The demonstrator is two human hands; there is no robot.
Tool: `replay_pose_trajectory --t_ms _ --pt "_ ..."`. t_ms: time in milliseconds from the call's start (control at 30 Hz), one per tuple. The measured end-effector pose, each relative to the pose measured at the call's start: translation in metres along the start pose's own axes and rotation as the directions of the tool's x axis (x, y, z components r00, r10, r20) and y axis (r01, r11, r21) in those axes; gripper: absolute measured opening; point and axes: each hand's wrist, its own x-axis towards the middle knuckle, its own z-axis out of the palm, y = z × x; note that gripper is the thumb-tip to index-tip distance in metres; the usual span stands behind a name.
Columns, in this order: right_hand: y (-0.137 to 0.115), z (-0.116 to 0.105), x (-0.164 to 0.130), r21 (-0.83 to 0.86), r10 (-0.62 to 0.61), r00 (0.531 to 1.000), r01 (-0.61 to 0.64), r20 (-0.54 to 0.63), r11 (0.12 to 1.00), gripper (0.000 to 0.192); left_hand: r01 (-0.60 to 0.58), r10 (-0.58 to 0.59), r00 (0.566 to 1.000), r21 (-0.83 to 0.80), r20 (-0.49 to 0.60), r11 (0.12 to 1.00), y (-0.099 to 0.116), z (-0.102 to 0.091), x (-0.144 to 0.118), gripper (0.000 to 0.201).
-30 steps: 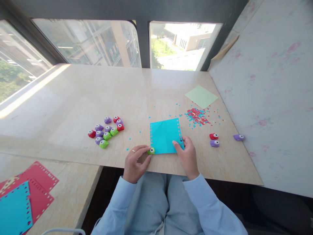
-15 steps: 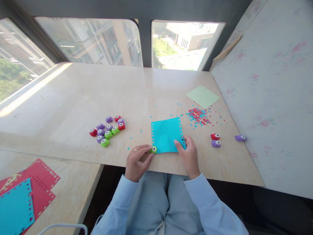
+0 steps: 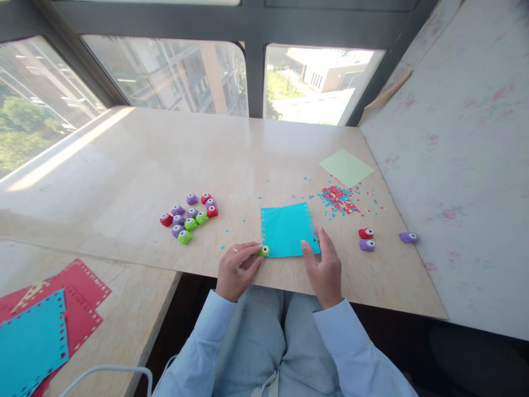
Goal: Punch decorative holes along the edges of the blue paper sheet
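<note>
A blue paper sheet (image 3: 287, 229), with small holes punched down its left and right sides, lies near the front edge of the table. At its lower left corner sits a green craft punch (image 3: 265, 251), pinched between the fingers and thumb of my left hand (image 3: 237, 271). My right hand (image 3: 324, 266) is beside the sheet's lower right corner, thumb over the paper and fingers along the right edge, spread apart rather than gripping. Farther left stand several other craft punches (image 3: 190, 224) in purple, red and green.
Red and blue confetti (image 3: 339, 199) is scattered at the right, below a pale green sheet (image 3: 347, 167). A red punch (image 3: 366, 234) and two purple ones stand near the patterned wall panel (image 3: 463, 209). Punched red sheets (image 3: 88, 284) and a blue one (image 3: 35, 336) lie on the left surface.
My right hand has loosened from the sheet's right edge, its fingers now farther apart. The paper lies flatter. My left hand still holds the green punch at the corner. The view has shifted slightly.
</note>
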Motion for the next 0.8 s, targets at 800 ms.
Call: replay_pose_trajectory --t_ms 800 --pt "0.001 -0.008 -0.004 -0.028 -0.280 0.947 0.288 0.159 0.957 0.022 0.196 -0.192 0.980 -0.123 0.046 0.973 0.008 -0.003 0.003 0.035"
